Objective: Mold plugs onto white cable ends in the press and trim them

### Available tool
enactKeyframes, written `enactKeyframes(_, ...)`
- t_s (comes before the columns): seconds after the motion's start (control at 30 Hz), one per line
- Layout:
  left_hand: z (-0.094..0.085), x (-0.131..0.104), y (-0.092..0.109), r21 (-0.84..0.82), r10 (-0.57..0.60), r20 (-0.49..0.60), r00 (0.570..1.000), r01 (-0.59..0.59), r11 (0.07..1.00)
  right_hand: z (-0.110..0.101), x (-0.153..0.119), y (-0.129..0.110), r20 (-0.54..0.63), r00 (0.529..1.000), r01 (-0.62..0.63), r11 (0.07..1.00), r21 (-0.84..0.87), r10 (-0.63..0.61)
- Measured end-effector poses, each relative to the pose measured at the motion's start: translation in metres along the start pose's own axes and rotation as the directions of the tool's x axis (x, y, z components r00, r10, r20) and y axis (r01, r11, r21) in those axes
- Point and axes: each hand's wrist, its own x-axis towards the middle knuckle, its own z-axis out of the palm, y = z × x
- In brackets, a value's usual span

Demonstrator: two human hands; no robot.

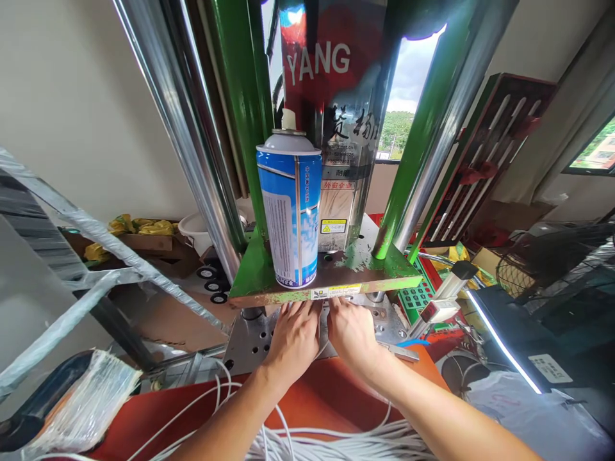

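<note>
My left hand (pixel 296 333) and my right hand (pixel 350 326) are side by side over the perforated metal plate (pixel 247 342), just below the front edge of the green platen (pixel 384 276). The fingers of both hands are bent and closed, with their tips reaching under the platen edge. What they hold, if anything, is hidden there. A blue and white spray can (pixel 291 211) stands upright on the platen, above my hands. White cables (pixel 336 445) lie in a heap on the red surface (pixel 317 397) beneath my forearms.
Chrome columns (pixel 177 128) and green posts (pixel 394 192) rise on both sides of the platen. To the right are a green control panel (pixel 416 294), a lit lamp bar (pixel 504 342) and a black fan (pixel 519 266). A wrapped frame (pixel 96 230) stands at the left.
</note>
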Motion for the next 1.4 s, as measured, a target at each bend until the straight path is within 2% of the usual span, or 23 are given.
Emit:
enactKeyframes(0.63,-0.0017,0.0012,0.0002,-0.002,0.003,0.012,1.0,-0.003,1.0,-0.0043,-0.0016,-0.0041,0.034,0.999,-0.013,1.0,-0.014,0.014)
enactKeyframes(0.93,-0.0032,0.0026,0.0,-0.052,0.009,0.012,1.0,-0.008,0.999,0.0022,-0.001,-0.0047,0.007,1.0,-0.014,1.0,-0.018,0.014)
enactKeyframes(1.17,0.0015,0.0023,-0.0048,-0.044,-0.008,-0.01,1.0,0.008,0.999,0.0042,-0.0006,-0.0036,-0.009,1.0,-0.016,1.0,-0.016,0.016)
enactKeyframes(1.4,0.0015,0.0034,-0.0069,-0.004,-0.021,0.014,1.0,0.021,1.0,0.0031,-0.0013,-0.005,-0.003,1.0,-0.018,1.0,-0.008,0.018)
